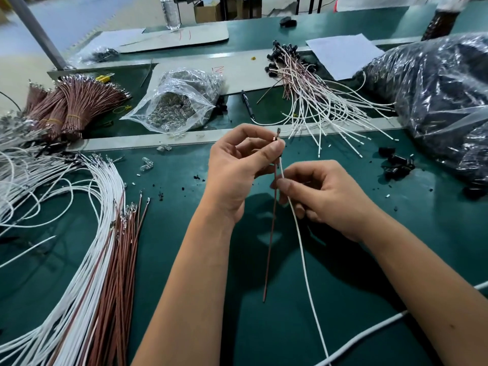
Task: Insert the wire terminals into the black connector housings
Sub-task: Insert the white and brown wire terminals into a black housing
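head view, left hand: left hand (pixel 239 165) pinches a small black connector housing (pixel 277 156) with a brown wire (pixel 270 233) hanging below it; a metal tip pokes out above the fingers.
head view, right hand: right hand (pixel 317 191) pinches a white wire (pixel 301 239) just under the housing.
done: a pile of finished assemblies (pixel 295 83) lies behind on the green mat (pixel 369 260).
left: loose white and brown wires (pixel 105 233) at the left and a bag of black housings (pixel 435 96) at the right suggest plenty remains.
current step: seating the white wire, i judge; the terminal itself is hidden.
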